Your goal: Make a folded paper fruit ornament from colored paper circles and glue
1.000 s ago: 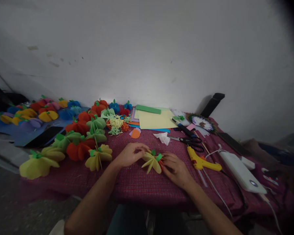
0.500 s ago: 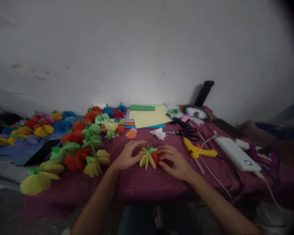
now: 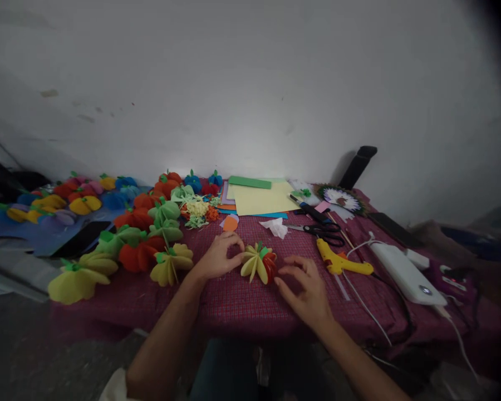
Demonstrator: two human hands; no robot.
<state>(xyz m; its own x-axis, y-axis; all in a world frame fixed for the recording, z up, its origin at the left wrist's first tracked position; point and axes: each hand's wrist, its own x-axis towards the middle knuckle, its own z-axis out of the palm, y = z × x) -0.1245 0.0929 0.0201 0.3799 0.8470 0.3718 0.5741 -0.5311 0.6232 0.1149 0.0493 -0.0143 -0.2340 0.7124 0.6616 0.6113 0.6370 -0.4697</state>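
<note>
A small paper pumpkin [image 3: 259,262], yellow with red leaves on its right side and a green stem, sits on the red checked cloth [image 3: 234,301]. My left hand [image 3: 219,256] pinches its left side with curled fingers. My right hand [image 3: 307,287] hovers just right of it with fingers spread and holds nothing.
Rows of finished paper pumpkins [image 3: 137,239] in yellow, green, orange and blue fill the left. Coloured paper sheets [image 3: 261,197] lie at the back. Black scissors [image 3: 321,229], a yellow glue gun [image 3: 340,262], a white power bank [image 3: 404,273] with cables and a phone [image 3: 81,238] lie around.
My right hand has let go of the pumpkin and drawn back toward me. The left hand stays on it. The camera view has shifted slightly.
</note>
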